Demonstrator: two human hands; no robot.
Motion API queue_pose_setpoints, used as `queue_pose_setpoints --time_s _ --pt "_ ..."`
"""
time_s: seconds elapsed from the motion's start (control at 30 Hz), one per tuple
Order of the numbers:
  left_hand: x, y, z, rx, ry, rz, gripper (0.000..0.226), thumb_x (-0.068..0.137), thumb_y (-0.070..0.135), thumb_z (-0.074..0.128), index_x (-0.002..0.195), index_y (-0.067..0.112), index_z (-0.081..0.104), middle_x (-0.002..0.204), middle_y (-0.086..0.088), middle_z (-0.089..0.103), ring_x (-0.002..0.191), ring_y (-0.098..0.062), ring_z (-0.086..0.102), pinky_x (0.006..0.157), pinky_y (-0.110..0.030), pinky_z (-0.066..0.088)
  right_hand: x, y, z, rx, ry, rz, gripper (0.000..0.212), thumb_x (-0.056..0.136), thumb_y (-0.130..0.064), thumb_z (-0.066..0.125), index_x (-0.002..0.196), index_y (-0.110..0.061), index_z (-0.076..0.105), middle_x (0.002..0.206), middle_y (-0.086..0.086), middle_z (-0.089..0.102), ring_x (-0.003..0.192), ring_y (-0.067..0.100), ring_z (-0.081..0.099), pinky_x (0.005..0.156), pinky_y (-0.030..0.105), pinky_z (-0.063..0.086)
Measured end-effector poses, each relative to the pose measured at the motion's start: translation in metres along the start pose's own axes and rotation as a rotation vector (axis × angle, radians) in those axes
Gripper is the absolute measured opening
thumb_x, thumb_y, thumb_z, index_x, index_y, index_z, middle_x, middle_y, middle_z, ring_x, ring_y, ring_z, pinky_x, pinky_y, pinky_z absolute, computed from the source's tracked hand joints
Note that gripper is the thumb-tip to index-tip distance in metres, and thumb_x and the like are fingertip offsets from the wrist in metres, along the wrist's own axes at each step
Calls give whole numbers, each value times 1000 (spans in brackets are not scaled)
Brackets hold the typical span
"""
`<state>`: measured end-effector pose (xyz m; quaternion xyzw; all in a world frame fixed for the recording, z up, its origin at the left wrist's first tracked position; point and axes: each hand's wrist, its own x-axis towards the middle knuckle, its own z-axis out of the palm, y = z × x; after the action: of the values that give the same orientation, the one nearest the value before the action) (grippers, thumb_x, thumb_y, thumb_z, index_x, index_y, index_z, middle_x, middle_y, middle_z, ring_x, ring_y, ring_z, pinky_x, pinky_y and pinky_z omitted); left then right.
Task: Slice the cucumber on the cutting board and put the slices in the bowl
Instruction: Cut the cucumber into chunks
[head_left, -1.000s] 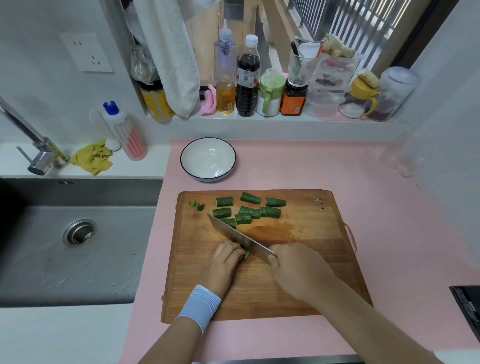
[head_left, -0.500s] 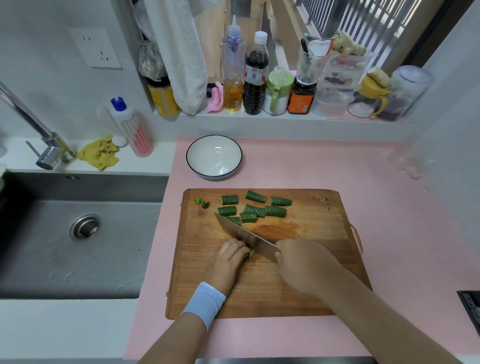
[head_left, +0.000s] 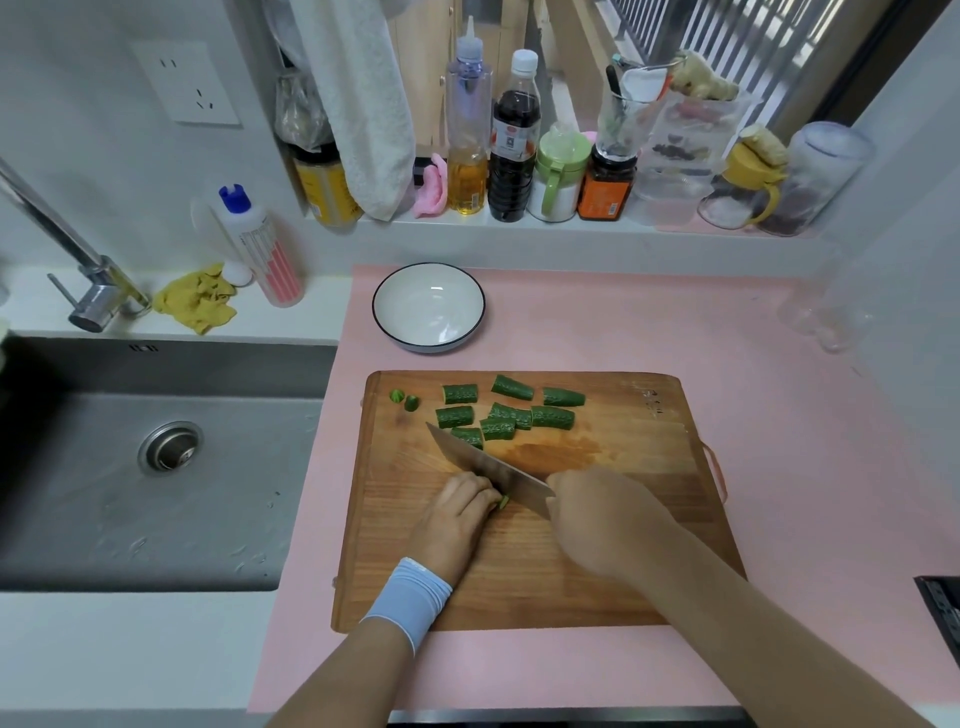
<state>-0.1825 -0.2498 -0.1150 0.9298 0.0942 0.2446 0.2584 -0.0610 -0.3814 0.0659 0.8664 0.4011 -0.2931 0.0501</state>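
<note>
**Knife set against the cucumber at the middle of the board**

The wooden cutting board (head_left: 623, 447) lies on a pink mat (head_left: 623, 322), to the right of the steel sink (head_left: 156, 493). At the board's middle the left hand (head_left: 457, 525), with a pale blue wristband (head_left: 410, 597) on its wrist, curls its fingers over what remains of the cucumber (head_left: 503, 501) and pins it to the wood. Only a small green end shows past the fingertips. The right hand (head_left: 597, 519) is closed round the handle of the knife (head_left: 483, 462); the hand hides the handle itself. The blade runs from that hand up and to the left, its flat side just beside the left fingers and touching the green end.

The cut pieces (head_left: 506, 413) lie in a loose cluster on the far part of the board. The knife's tip reaches the nearest of them. Two small end bits (head_left: 404, 400) sit apart at the far left corner.

The white bowl (head_left: 483, 312) with a dark rim stands on the mat just beyond the board's far edge, towards the left.

A faucet (head_left: 78, 260) stands at the far left of the sink, with a crumpled yellow cloth (head_left: 197, 304) beside it. On the sill at the back are a bottle of oil (head_left: 467, 135), a bottle of dark sauce (head_left: 514, 145) and several jars, and a pale towel (head_left: 363, 104) hangs to their left.
</note>
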Motion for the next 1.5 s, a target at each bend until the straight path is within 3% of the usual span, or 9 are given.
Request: queue_pose_setpoints --time_s 0.13,0.23,0.53,0.77,1.0,1.13,1.23,1.37,1.5 --pt "-1 -2 0 0 8 -2 13 94 9 60 105 14 62 111 4 53 109 -17 50 95 -24 42 6 -1 7 2 23 -35 15 104 -21 41 95 -24 52 82 -3 59 74 15 60 66 33 54" --pt "-1 -1 0 -2 14 0 12 94 11 57 105 14 62 111 4 52 109 -16 50 96 -22 41 5 5 15 29 30 -25 16 104 -24 41 94 -26 53 83 -3 60 74 16 60 69 35 56" --pt "0 -2 -1 -20 24 -8 22 87 1 69 104 14 61 110 5 53 107 -16 51 95 -23 43 16 13 46 113 136 -73 25 105 -31 37 85 -22 50 69 -5 52 67 22 56 59 35 44" --pt "1 -3 1 -28 33 6 28 88 2 68 107 19 55 110 4 53 107 -18 52 94 -26 44 24 17 59 149 185 -95 22 104 -32 39 86 -24 49 73 -3 57 66 21 54 55 34 38" --pt "-2 -7 5 -13 26 5 27 87 2 70 106 17 57 110 1 55 106 -22 54 91 -29 47 42 2 61 223 248 -109 23 104 -32 40 105 -22 61 88 2 68 79 26 64 64 37 49" --pt "3 -5 2 -20 43 1 23 87 3 70 102 16 58 107 0 57 103 -22 54 89 -30 47 44 7 57 283 172 -88 23 105 -33 40 95 -25 60 83 -2 66 76 22 62 63 36 48" --pt "6 -3 -1 3 -11 22 13 89 10 66 101 12 62 110 -4 58 106 -24 54 91 -34 47 38 19 49 399 120 -45 28 105 -34 42 81 -26 56 75 -3 64 66 16 58 60 37 46" --pt "15 -7 -7 60 -87 97 15 89 17 63 104 16 62 115 -1 57 112 -24 53 96 -35 44 29 33 33 477 184 -8 30 106 -35 40 86 -24 60 75 -1 65 63 15 58 58 31 44" --pt "28 -15 -8 151 -170 160 28 86 35 63 108 19 58 106 3 56 101 -20 52 90 -29 38 33 50 18 479 263 78 29 105 -35 41 90 -23 61 76 1 65 69 21 62 58 33 43"
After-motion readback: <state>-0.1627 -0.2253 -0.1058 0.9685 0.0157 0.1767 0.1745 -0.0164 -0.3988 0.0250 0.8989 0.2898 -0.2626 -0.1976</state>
